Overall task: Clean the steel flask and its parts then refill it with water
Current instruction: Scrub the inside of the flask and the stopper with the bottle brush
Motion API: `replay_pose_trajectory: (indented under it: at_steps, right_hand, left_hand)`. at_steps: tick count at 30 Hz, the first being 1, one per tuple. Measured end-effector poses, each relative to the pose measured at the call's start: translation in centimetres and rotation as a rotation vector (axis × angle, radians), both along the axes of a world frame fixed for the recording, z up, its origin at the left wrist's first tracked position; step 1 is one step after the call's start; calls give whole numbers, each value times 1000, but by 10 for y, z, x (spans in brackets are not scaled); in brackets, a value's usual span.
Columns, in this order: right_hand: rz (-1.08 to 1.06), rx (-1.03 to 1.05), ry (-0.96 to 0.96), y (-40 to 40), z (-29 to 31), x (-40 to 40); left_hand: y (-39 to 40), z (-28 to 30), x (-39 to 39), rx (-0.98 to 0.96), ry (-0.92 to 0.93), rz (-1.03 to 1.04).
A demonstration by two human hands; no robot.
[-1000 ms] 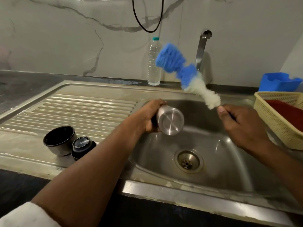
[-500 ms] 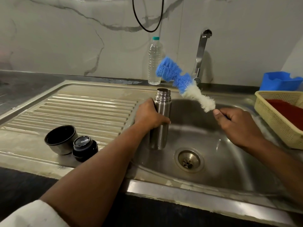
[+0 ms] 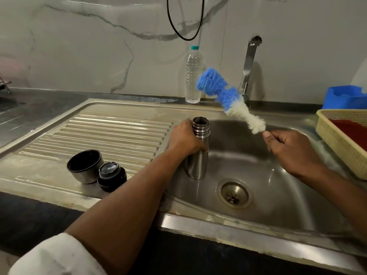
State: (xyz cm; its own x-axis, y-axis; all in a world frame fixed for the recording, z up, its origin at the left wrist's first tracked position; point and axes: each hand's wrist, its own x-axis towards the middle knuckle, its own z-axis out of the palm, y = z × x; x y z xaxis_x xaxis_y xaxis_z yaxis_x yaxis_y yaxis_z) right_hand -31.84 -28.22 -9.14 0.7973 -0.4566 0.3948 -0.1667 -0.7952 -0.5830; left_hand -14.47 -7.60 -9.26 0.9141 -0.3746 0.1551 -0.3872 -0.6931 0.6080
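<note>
Over the sink basin (image 3: 278,195): steel flask (image 3: 198,161) upright, mouth open and uncapped, threaded neck showing, base just left of the drain (image 3: 234,194); whether base touches basin floor cannot be told. Left hand (image 3: 185,140) wrapped round upper body of flask just below neck, fingers curled across front. Right hand (image 3: 292,151) on far side of flask, over right half of basin, closed on thin handle of bottle brush (image 3: 228,100); handle itself mostly hidden in fist. Brush angled up and leftward from fist, white bristles nearest hand, blue bristles at tip; tip above and right of flask mouth, apart from it, not inserted. On ribbed drainboard left of flask: black-lined steel cup lid (image 3: 85,165) with open side up, and dark stopper (image 3: 112,176) just beside it on its right, touching or nearly so. Behind flask, against marble wall: clear plastic water bottle (image 3: 193,76) with teal cap, upright on sink's back ledge. Tap (image 3: 249,64) behind basin, right of plastic bottle, partly behind brush head; no visible stream. Right of basin: yellow mesh basket (image 3: 333,139) with red contents, blue container (image 3: 345,97) behind it. Black cable loop (image 3: 185,37) hanging on wall above plastic bottle. White sleeve (image 3: 55,257) on left forearm at lower edge.
</note>
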Motion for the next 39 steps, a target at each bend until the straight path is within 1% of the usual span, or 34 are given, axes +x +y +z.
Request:
replay_pose_trajectory:
  at_steps: [6,11,15,18,20,22,25,27,29,32,34,37,38,39]
  right_hand:
    - [32,50,-21,6,4,0]
    - [34,111,-6,11,10,-3]
    - [51,143,5,16,16,-5]
    - [51,136,11,15,16,-7]
    - [63,129,17,17,16,-8]
    - [74,116,37,20,18,-9]
    - [96,94,59,24,21,-10]
    - [102,81,64,25,22,-12]
    - [101,76,70,25,22,-13]
    - [93,80,81,25,23,-13]
    - [94,80,88,24,24,-13]
    - [99,81,85,23,23,-14]
    - [107,81,83,24,23,-13]
    - [108,80,77,23,22,-12]
  left_hand:
    - [3,13,-7,30,-5,48]
    - [17,32,-22,92,2,12]
    - [33,64,-36,90,-75,2]
    - [61,89,-49,83,-114,-3]
    - [90,99,-57,188,-147,-2]
    - [123,104,-63,368,-153,-10]
    - [166,102,-72,621,-63,-43]
    - [183,95,-77,714,-50,-70]
    - [190,87,-82,773,-115,-105]
    - [189,77,-83,783,-218,-106]
    - [184,77,-83,783,-260,-90]
    - [171,86,-85,853,-328,-88]
    - [167,91,-85,842,-346,-88]
    - [161,98,-84,791,-350,-88]
